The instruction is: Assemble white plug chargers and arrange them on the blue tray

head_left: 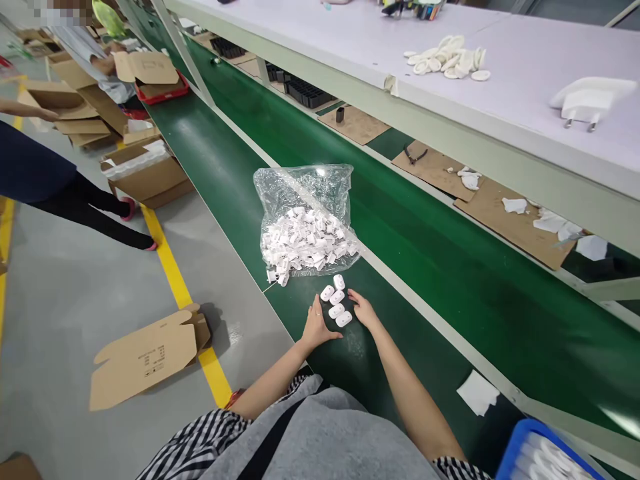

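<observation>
I am squaring up a row of four white plug adapters (336, 301) on the green conveyor belt (430, 267), my left hand (315, 327) and right hand (364, 310) open, flanking them, gripping nothing. Next I judge more must come from the clear bag (305, 223) just beyond.

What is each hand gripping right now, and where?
Nothing is gripped: left hand and right hand flank the row of white pieces, fingertips at its sides.

The four small parts (336, 301) between the bare left hand (315, 327) and right hand (364, 311) look like smooth white plastic, lying on a matt green belt (440, 280), while at 12 o'clock the bag (305, 217) is thin, glossy, crinkled clear plastic.
</observation>
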A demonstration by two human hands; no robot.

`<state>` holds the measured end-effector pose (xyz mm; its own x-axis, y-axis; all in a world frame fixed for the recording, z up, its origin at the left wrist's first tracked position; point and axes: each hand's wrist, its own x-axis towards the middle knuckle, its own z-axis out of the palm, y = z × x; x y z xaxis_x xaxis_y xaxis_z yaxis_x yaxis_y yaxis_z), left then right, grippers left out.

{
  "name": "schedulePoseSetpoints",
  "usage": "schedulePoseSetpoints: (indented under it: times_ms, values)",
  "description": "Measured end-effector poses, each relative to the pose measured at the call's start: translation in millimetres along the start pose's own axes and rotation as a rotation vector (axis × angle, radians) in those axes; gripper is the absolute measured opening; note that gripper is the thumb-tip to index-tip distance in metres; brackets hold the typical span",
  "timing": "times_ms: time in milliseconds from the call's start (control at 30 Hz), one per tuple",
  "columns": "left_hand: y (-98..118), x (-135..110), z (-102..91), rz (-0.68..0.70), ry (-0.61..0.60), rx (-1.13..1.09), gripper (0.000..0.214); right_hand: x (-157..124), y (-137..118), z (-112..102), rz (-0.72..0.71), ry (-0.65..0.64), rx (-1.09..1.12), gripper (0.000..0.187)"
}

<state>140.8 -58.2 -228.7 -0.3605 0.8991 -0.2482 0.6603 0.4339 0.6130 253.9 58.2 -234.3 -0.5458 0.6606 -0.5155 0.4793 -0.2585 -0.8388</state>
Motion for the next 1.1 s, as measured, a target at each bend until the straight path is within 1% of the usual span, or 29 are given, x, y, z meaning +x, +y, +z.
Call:
schedulePoseSetpoints:
  times_ms: [100,200,233,300,367,400,433,500,567,633,667,733,800,867,967,1033,1100]
  values:
    - [9,3,6.1,-0.056,0.026,0.030,0.125,5,0,15,0.020,-0.078,0.111,0.058]
    - [12,10,5.1,-0.061,0.011,0.025,0.125,6,2,19,0.016,-0.101,0.084,0.054]
    - [12,11,4.2,-0.056,-0.001,0.021,0.124,8,2,16,0.014,-0.087,0.058,0.053]
    - [11,11,3.5,-0.061,-0.010,0.016,0.123,15,-2,6,-0.008,-0.015,-0.015,0.057]
    - [11,9,5.3,-0.082,0.004,0.016,0.121,27,-12,-5,-0.073,0.043,-0.112,0.064]
    - [11,7,6.9,-0.095,0.016,0.016,0.120,33,-18,-10,-0.122,0.037,-0.181,0.068]
    - [12,5,8.9,-0.108,0.030,0.017,0.118,40,-25,-13,-0.172,0.001,-0.258,0.070]
    - [14,3,12.5,-0.131,0.060,0.010,0.115,52,-40,-17,-0.246,-0.143,-0.404,0.069]
    - [15,2,14.7,-0.149,0.087,-0.006,0.112,61,-52,-18,-0.271,-0.285,-0.515,0.058]
    - [15,2,14.9,-0.153,0.095,-0.028,0.108,64,-58,-21,-0.272,-0.356,-0.572,0.043]
    - [15,2,14.3,-0.148,0.088,-0.038,0.106,64,-59,-23,-0.270,-0.365,-0.582,0.037]
    - [15,2,12.3,-0.130,0.064,-0.056,0.106,64,-59,-28,-0.262,-0.350,-0.580,0.030]
    - [15,3,9.8,-0.120,0.052,-0.074,0.108,64,-57,-32,-0.250,-0.306,-0.567,0.028]
    - [15,3,7.4,-0.115,0.050,-0.099,0.111,67,-56,-31,-0.230,-0.253,-0.548,0.026]
    - [14,5,4.9,-0.116,0.025,-0.130,0.113,74,-56,-21,-0.211,-0.213,-0.494,0.024]
    - [12,6,4.2,-0.108,-0.002,-0.136,0.113,77,-58,-10,-0.218,-0.243,-0.446,0.024]
    - [10,6,4.0,-0.088,0.003,-0.143,0.112,77,-60,-1,-0.243,-0.297,-0.398,0.023]
